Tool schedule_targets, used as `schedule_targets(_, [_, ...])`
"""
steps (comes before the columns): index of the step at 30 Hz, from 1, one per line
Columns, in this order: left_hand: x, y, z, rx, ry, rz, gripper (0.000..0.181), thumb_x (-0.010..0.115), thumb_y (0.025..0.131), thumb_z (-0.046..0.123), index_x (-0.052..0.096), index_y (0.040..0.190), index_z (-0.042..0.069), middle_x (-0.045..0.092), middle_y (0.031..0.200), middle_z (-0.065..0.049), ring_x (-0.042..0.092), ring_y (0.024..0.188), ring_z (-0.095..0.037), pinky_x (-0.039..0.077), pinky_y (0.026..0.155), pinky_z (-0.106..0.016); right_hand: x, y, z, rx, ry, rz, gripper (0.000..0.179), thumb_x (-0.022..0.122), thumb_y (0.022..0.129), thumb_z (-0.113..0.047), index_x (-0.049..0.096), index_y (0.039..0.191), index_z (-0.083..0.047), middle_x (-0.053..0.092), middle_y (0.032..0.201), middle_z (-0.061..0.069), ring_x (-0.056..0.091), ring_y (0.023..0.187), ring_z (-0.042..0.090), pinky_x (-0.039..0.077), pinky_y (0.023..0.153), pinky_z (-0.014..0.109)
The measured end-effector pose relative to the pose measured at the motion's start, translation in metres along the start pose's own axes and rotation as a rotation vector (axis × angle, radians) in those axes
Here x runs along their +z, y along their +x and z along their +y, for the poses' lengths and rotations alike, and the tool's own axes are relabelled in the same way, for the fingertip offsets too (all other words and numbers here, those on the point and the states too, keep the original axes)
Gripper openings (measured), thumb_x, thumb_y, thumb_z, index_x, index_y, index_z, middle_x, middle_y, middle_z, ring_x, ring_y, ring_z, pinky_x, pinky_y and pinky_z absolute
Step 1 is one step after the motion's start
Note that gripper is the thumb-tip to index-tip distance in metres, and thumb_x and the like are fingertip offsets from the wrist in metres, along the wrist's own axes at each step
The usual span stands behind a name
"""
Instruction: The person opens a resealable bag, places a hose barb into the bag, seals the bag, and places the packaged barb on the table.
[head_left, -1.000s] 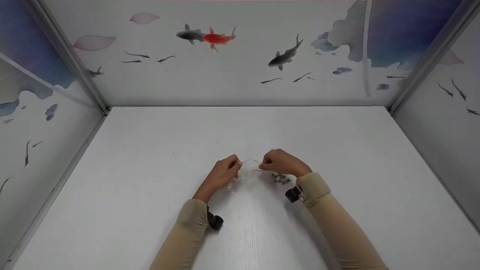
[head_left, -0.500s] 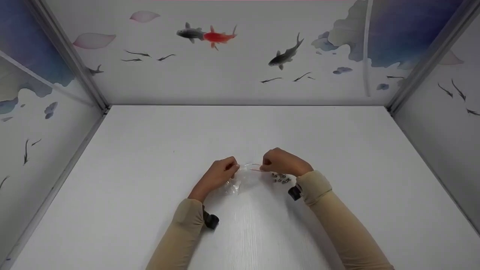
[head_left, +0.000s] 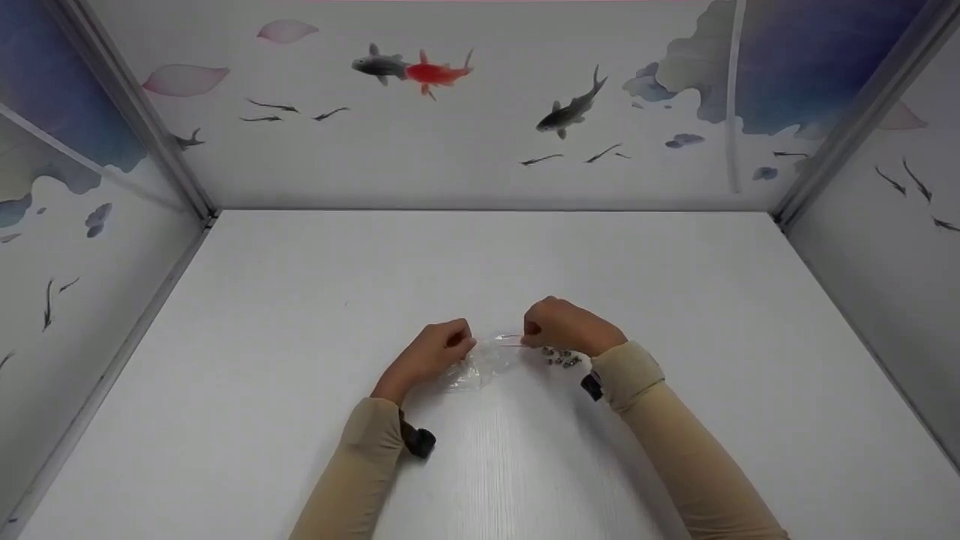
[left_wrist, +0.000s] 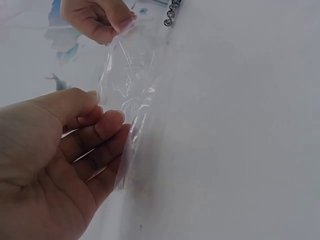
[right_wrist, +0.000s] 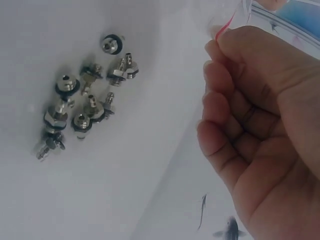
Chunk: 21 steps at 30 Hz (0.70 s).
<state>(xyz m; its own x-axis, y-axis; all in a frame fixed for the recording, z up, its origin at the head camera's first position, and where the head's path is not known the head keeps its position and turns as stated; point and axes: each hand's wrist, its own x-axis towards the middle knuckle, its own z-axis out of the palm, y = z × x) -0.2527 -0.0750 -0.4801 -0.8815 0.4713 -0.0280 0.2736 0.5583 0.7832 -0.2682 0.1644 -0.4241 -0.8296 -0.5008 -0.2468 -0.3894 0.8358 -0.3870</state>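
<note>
One clear bag (head_left: 489, 360) is held between the left hand (head_left: 424, 352) and the right hand (head_left: 574, 326), over the middle of the bench (head_left: 300, 300). The left fingers (left_wrist: 111, 124) pinch the bag's edge between thumb and forefinger, with the rest loosely bent; whether those others press on the plastic or sit just beside it, I cannot tell. On the far side, the right thumb and forefinger are pressed together on the bag's other end, and the remaining right fingers (right_wrist: 212, 137) curl in toward the palm. A red line (right_wrist: 226, 26) runs along the bag at that pinch. The plastic between the hands is creased and shiny; whether its lower part touches the bench is unclear.

About ten small metal fittings (right_wrist: 92, 106) lie in a loose cluster on the bench, near the right hand and apart from the bag. Several have black rings; some stand on end, others lie tipped over, a few touching their neighbours.

Both forearms wear tan sleeves (head_left: 686, 450), and a black camera (head_left: 418, 442) sits at the left wrist, with a matching one at the right. Behind the bench rises a white back wall (head_left: 480, 165) printed with a red fish (head_left: 437, 73), grey fish (head_left: 568, 112) and pink petals (head_left: 186, 80).
</note>
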Motion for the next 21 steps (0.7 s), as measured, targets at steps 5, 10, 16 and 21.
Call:
schedule_targets(5, [0.002,0.001,-0.001,-0.008,-0.026,0.037,0.014,0.057,0.097,0.019,0.056,0.085,0.011,0.057,0.076,0.004,0.048,0.070,-0.010,0.041,0.067,-0.026,0.000,-0.001,0.002,-0.043,0.003,0.005,0.011,0.067,0.090,-0.017,0.073,0.090,-0.007,0.066,0.080,0.002,0.055,0.066,0.012,0.048,0.062,0.026])
schedule_targets(10, [0.004,0.001,-0.001,-0.002,-0.063,0.075,0.013,0.060,0.096,0.019,0.059,0.086,0.011,0.060,0.078,0.002,0.049,0.071,-0.010,0.041,0.066,-0.026,0.000,-0.001,0.007,-0.100,0.023,0.015,0.013,0.067,0.091,-0.016,0.074,0.094,-0.006,0.069,0.083,0.006,0.054,0.066,0.010,0.048,0.063,0.024])
schedule_targets(16, [0.007,0.002,-0.001,0.068,-0.094,0.114,0.008,0.060,0.095,0.017,0.060,0.099,0.010,0.061,0.093,-0.002,0.054,0.084,-0.013,0.046,0.078,-0.029,0.001,0.001,0.011,-0.130,0.073,0.039,0.015,0.063,0.093,-0.016,0.074,0.095,-0.006,0.069,0.084,0.008,0.052,0.065,0.009,0.047,0.064,0.025])
schedule_targets(21, [0.010,0.003,-0.001,0.112,-0.122,0.115,0.022,0.056,0.096,0.012,0.060,0.118,0.008,0.059,0.116,-0.006,0.055,0.088,-0.017,0.046,0.079,-0.033,0.003,0.002,0.009,-0.131,0.092,0.062,0.016,0.063,0.093,-0.016,0.074,0.098,-0.005,0.071,0.088,0.007,0.055,0.067,0.009,0.049,0.066,0.026])
